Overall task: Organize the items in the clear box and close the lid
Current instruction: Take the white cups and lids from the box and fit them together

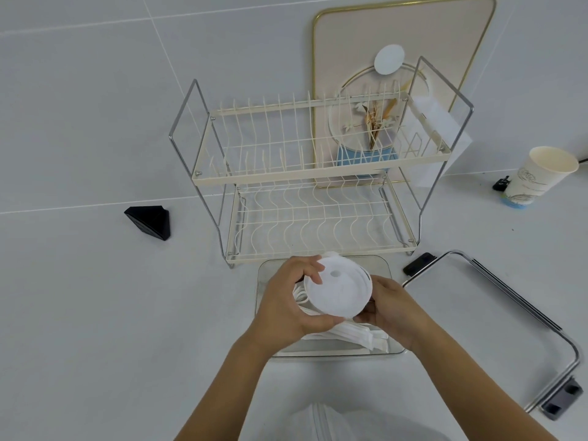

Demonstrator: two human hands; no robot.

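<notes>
The clear box point(378, 265) stands open on the white counter, just in front of the dish rack. Above it, my left hand point(288, 300) and my right hand point(393, 308) together hold a stack of round white cup lids point(337, 289), one hand on each side. Inside the box lie several white paper-wrapped straws point(356, 335) near its front wall. The box's clear lid point(496, 316), with a grey frame and dark clips, lies flat on the counter to the right.
A two-tier cream wire dish rack point(311, 173) stands behind the box, a pink gold-rimmed board point(404, 33) behind that. A paper cup point(537, 176) stands at the far right, a black triangular object point(149, 221) at the left. A white stack point(321, 421) sits at the bottom edge.
</notes>
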